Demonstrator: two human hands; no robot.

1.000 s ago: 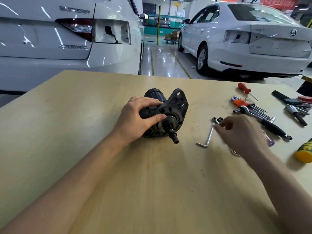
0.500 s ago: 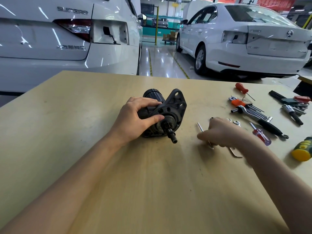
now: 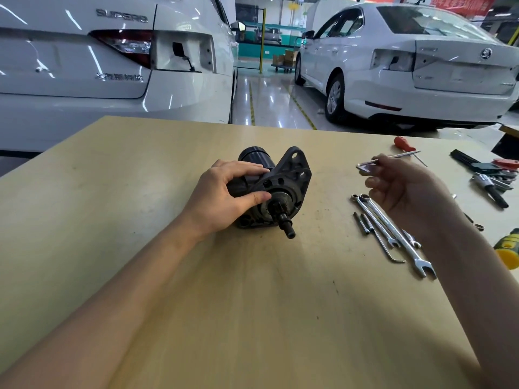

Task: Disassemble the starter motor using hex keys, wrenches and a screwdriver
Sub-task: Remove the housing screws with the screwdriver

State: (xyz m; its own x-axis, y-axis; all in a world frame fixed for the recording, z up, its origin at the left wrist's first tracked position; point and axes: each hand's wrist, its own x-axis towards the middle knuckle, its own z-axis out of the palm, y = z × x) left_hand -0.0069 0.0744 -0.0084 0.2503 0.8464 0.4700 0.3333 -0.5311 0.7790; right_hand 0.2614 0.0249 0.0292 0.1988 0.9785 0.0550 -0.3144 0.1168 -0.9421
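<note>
The starter motor (image 3: 271, 192) lies on its side near the middle of the tabletop (image 3: 140, 169), its shaft end pointing toward the near edge and its round body toward the far edge. The left hand (image 3: 224, 197) is wrapped over the motor's left side, fingers lying across the top of the housing and the thumb pressed against the front plate beside the shaft. The flat mounting plate with its holes sticks up on the right side of the motor.

The right hand (image 3: 401, 189) is raised above the tabletop, to the right of the motor and apart from it. Its thumb and fingertips pinch a hex key (image 3: 389, 159) at the bend, with the long arm reaching toward the right edge. The short arm is mostly hidden by the fingers, so its exact length is hard to tell.

Below that hand, on the right part of the tabletop, two wrenches (image 3: 393, 234) lie side by side, slanting toward the near right corner. Another hex key (image 3: 384, 244) lies just beside them. A screwdriver with a red handle (image 3: 404, 144) lies near the far edge. More tools (image 3: 491, 183) sit along the right edge, and a yellow-ended tool (image 3: 508, 252) pokes in at the right edge.

Two white cars (image 3: 421, 66) stand beyond the far edge.
</note>
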